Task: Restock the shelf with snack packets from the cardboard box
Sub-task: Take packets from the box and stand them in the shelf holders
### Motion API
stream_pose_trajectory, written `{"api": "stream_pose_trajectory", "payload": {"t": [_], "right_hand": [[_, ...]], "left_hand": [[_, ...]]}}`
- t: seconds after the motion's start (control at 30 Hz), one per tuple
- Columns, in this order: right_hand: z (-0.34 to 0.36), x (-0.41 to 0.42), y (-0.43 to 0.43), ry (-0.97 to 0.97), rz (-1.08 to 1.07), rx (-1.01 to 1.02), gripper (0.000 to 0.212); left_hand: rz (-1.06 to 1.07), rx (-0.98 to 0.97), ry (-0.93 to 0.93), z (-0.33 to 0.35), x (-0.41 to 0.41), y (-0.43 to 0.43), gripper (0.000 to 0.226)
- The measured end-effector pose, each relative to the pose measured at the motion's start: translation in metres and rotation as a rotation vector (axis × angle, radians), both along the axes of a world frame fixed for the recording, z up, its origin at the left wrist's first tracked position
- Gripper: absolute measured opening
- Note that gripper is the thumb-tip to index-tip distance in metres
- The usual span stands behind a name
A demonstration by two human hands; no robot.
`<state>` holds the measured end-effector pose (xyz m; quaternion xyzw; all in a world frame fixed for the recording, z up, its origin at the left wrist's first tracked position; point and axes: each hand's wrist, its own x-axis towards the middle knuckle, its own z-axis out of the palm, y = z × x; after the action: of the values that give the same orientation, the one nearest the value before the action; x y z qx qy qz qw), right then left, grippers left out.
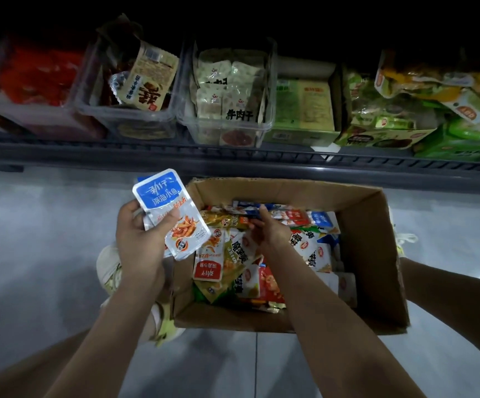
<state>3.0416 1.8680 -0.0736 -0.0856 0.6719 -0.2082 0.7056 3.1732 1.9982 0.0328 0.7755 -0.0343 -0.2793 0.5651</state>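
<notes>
Grey floor tiles (46,254) lie under a cardboard box (368,242) full of snack packets (233,257), just below the dark shelf (233,158) with its clear bins (187,122). The left hand (141,239) grips a bunch of blue packets (164,196) beside the box. The right hand (271,232) is down in the box, pinching one blue packet (244,204)

The open cardboard box (362,225) sits on the floor at 6 o'clock from the shelf (233,159), heaped with loose red, green and white snack packets (233,262). At its 9 o'clock, the left hand (138,239) grips several blue-and-white fish packets (172,214), fanned and tilted. At the heap's 12 o'clock, the right hand (267,228) pinches a blue packet (246,204).
</notes>
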Motion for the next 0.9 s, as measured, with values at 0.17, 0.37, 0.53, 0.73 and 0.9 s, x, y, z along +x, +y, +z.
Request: {"api": "stream_pose_trajectory", "payload": {"t": [0.17, 0.37, 0.53, 0.73, 0.9], "right_hand": [[-0.006, 0.001, -0.001, 0.005, -0.05, 0.064, 0.024], [-0.017, 0.0, 0.0, -0.139, 0.093, -0.044, 0.027], [-0.009, 0.011, -0.014, 0.009, 0.036, 0.039, 0.025], [0.011, -0.006, 0.011, -0.035, -0.068, -0.007, 0.012], [0.052, -0.055, 0.023, -0.16, 0.08, -0.224, 0.01]], "left_hand": [[0.004, -0.006, 0.02, 0.002, 0.004, 0.002, 0.042], [0.005, 0.001, 0.009, 0.003, 0.008, 0.004, 0.043], [-0.017, 0.018, -0.007, 0.004, 0.006, 0.004, 0.044], [-0.052, -0.011, 0.015, 0.008, -0.005, 0.007, 0.04], [-0.077, -0.101, 0.06, 0.022, -0.023, 0.011, 0.039]]}}
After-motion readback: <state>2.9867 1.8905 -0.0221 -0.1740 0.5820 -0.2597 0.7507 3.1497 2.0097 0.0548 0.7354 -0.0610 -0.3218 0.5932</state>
